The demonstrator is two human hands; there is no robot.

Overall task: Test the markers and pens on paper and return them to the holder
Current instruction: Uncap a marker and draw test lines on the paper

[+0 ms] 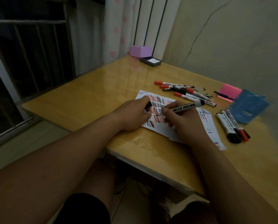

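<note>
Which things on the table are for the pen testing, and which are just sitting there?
Job: marker in right hand, cap in left hand, paper, marker pile, marker row, blue holder.
Lying about: pink sticky notes, purple box, dark tray.

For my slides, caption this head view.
Right hand tests a white-barrelled black marker on white paper streaked red and black; left hand holds a black cap.

Both bare forearms reach forward from the near side. The left hand (131, 113) lies palm down, fingers curled on a black cap (148, 104). The right hand (182, 122) pinches a marker (189, 106).
</note>
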